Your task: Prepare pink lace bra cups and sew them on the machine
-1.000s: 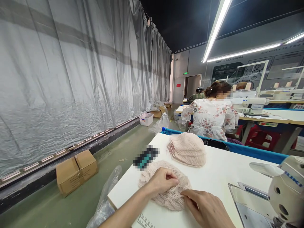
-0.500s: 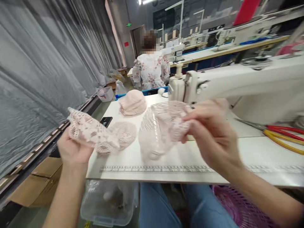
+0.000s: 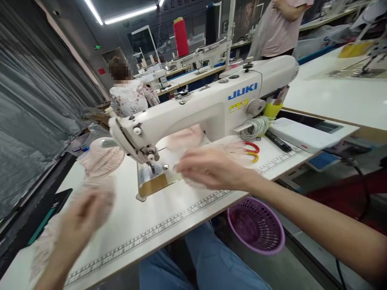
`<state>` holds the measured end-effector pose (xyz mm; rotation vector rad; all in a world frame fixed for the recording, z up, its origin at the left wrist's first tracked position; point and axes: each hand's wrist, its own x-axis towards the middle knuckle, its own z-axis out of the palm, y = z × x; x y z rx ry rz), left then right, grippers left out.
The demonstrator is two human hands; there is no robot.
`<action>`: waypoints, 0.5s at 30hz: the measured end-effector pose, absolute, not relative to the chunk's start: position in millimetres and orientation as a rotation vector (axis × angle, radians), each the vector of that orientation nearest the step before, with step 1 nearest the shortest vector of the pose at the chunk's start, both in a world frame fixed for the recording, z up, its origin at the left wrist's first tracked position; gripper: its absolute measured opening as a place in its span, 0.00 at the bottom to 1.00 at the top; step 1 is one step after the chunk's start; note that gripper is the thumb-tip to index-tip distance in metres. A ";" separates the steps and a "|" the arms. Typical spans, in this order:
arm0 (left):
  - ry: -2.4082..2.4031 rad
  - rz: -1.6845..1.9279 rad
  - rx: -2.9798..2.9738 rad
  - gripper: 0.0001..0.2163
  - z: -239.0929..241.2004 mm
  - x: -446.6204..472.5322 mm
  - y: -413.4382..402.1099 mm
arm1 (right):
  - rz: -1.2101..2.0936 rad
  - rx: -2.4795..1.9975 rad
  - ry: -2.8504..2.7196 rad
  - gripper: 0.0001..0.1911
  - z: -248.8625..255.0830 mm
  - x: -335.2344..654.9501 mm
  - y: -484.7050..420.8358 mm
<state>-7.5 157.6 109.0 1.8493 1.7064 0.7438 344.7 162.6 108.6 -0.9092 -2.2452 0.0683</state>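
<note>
Nearest the camera, the left hand (image 3: 80,219) hangs over the front left part of the white table (image 3: 127,225), badly smeared by motion. A pale pink lace piece (image 3: 45,249) trails from under it toward the table's near left corner, its long axis running roughly from that corner up toward the hand. The fingers look curled around the lace, though the blur makes the grip hard to judge. A dark phone (image 3: 50,211) lies just left of this hand at the table edge.

Further in, the right hand (image 3: 208,169) reaches across the table from the right, fingers spread and pointing left toward the metal plate (image 3: 154,179) under the needle. It seems to rest on a second lace piece (image 3: 193,139) that lies beside the sewing machine (image 3: 205,106); whether it grips the lace I cannot tell. Red and yellow scissors (image 3: 252,151) lie just right of it, and a purple basket (image 3: 256,225) sits on the floor below.

Behind the machine head, a stack of pink lace (image 3: 101,159) rests on the table. Beyond it a seated person (image 3: 131,96) faces away.

Half a second ago both hands held lace up in the air, 1 piece each; now both are down at table level, and the view has swung right.
</note>
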 end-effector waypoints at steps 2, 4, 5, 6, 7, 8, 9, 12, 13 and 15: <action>1.581 0.618 2.155 0.16 83.7 13.6 162.2 | 0.060 -0.906 -2.412 0.08 82.0 340.1 175.6; 1.459 0.492 2.484 0.15 62.8 19.6 165.8 | 0.047 -0.951 -2.478 0.13 55.9 334.8 185.9; 1.430 0.426 2.595 0.16 55.6 17.8 167.9 | 0.045 -0.998 -2.481 0.14 45.5 332.8 189.9; 1.413 0.370 2.653 0.17 50.8 14.4 170.2 | 0.049 -1.042 -2.479 0.14 37.9 331.3 192.9; 1.382 0.310 2.678 0.18 48.4 10.7 172.5 | 0.055 -1.078 -2.475 0.12 33.0 330.2 194.9; 1.345 0.252 2.682 0.19 48.1 8.1 174.0 | 0.062 -1.096 -2.475 0.10 30.9 329.2 195.9; 1.328 0.207 2.672 0.19 49.6 7.5 174.4 | 0.065 -1.092 -2.481 0.08 31.1 328.1 195.6; 1.439 0.176 2.603 0.19 57.7 19.2 167.0 | 0.014 -1.015 -2.480 0.02 38.8 324.0 188.5; 1.471 0.165 2.591 0.19 59.2 25.9 163.8 | -0.033 -1.006 -2.456 0.03 40.6 323.0 185.8; 1.530 0.097 2.607 0.13 58.6 37.5 161.6 | -0.135 -0.949 -2.424 0.14 38.5 322.2 185.0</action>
